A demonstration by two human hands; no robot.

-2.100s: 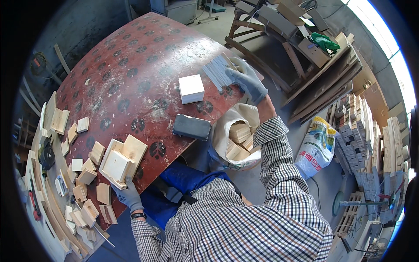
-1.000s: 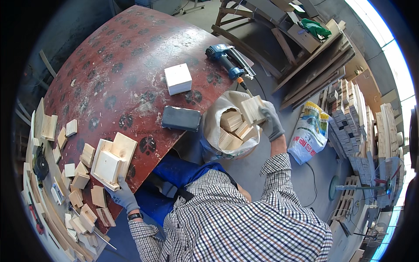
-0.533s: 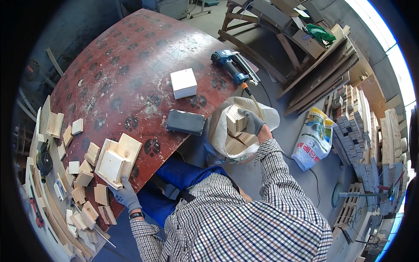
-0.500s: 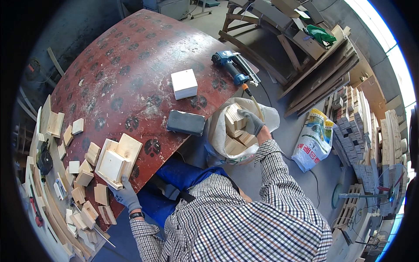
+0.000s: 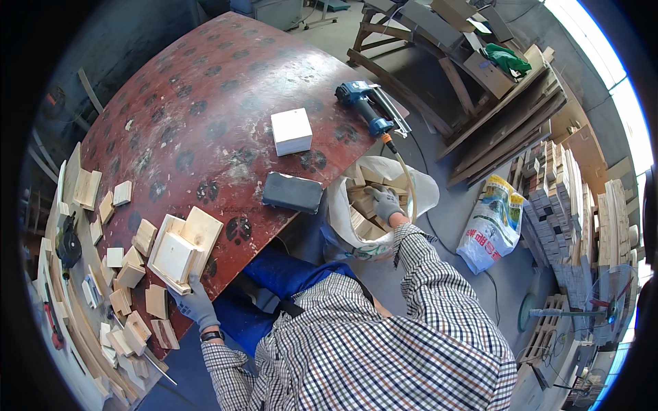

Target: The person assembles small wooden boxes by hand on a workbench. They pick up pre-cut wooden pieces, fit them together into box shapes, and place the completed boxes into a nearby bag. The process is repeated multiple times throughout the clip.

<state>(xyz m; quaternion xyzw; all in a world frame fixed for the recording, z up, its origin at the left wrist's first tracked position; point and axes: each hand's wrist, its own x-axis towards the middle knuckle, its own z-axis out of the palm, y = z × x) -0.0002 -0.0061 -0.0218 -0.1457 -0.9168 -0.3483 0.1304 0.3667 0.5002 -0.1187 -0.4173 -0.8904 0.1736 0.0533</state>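
Right hand in grey fabric glove (image 5: 386, 203): at the edge of the red-brown, dark-spotted bench (image 5: 308, 68) 2.1 s ago; now lowered into the white woven sack (image 5: 426, 188), fingers over the pale wooden pieces (image 5: 358, 222); grip unclear.
Pale grooved wooden block: held above the sack 1.0 s ago, at its mouth 0.5 s ago; now not distinguishable from the other pieces.
Blue-and-black nail gun (image 5: 370, 113): not visible 2.1 s ago; now seen lying at the bench's right corner.
Sack mouth: now spread wider toward the right.
Thin yellowish hose (image 5: 413, 185): more of its length now exposed.
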